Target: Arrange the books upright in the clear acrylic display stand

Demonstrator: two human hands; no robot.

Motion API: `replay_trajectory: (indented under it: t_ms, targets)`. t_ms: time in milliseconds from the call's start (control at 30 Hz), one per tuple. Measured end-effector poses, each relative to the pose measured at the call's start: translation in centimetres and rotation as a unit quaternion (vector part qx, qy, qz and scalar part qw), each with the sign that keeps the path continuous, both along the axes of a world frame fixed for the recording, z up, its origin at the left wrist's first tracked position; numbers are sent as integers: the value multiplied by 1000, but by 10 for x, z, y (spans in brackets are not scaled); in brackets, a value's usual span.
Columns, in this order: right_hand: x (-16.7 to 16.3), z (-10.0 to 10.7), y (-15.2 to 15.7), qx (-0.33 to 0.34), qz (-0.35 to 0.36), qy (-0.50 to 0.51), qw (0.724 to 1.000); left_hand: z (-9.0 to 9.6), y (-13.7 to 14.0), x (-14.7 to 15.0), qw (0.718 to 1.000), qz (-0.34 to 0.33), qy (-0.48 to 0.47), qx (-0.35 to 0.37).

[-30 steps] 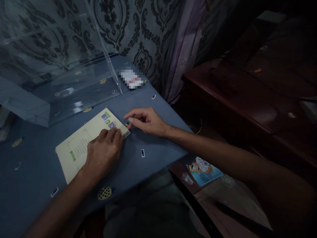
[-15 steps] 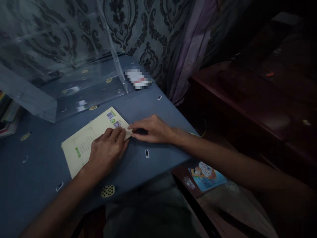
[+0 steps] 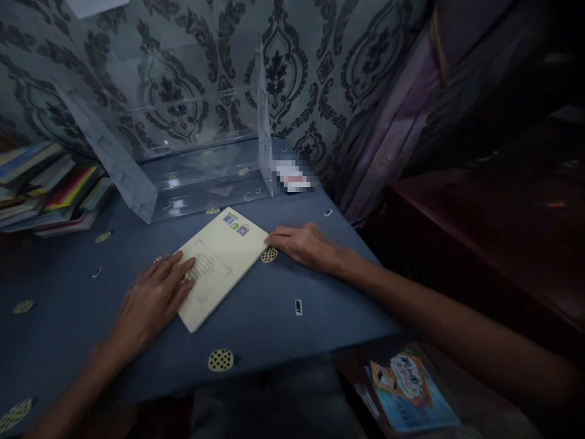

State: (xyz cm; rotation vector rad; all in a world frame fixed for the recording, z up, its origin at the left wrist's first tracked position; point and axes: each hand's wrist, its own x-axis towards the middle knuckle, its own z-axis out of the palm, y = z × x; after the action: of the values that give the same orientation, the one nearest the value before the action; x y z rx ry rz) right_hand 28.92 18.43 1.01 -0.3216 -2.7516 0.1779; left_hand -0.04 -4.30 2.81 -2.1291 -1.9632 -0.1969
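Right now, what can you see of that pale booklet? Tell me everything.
The booklet is cream-coloured and looks like paper, rectangular and thin. It lies flat and aslant on the blue tablecloth. Near its far corner are a barcode, a round green mark and a square code; below, a frame surrounds unreadable small text. The left hand lies over its left side, partly hiding it. The right hand has its fingertips at the right corner; any grip is unclear.

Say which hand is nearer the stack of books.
Left. The left hand lies on the pale booklet, right of the stack of books; the right hand is at the booklet's right corner, farther away.
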Motion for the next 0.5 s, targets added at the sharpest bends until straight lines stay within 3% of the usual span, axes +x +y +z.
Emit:
replay_trajectory:
  t_ms: [200,367,500]
  targets:
    - [-26,-8,28,-30,-32,40,998,10,-6,14,1000,-8,-1,-29]
    - [-29,-20,29,-46,-54,67,995,12,-6,12,986,-156,-30,-55]
    - [-27,-21,28,-45,-59,72,995,15,0,15,976,-211,-14,-53]
